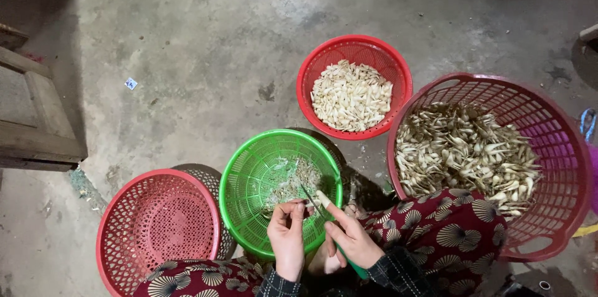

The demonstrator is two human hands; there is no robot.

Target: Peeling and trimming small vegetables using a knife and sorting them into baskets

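Right hand (352,239) is closed around a green-handled knife (324,213), blade angled up-left toward the left hand (288,234), which pinches a small pale bulb (323,199). Both sit right over the near rim of the green plastic mesh basket (246,172), so the peel scraps (289,182) lie just ahead of the fingers.

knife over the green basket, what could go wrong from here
The green-handled knife in the right hand has its blade right at the left hand fingertips, so a slip could nick them. The small pale bulb being trimmed could drop among the scraps in the round green plastic basket. The large red plastic basket of untrimmed bulbs presses the patterned knee and might tip if the leg shifts.
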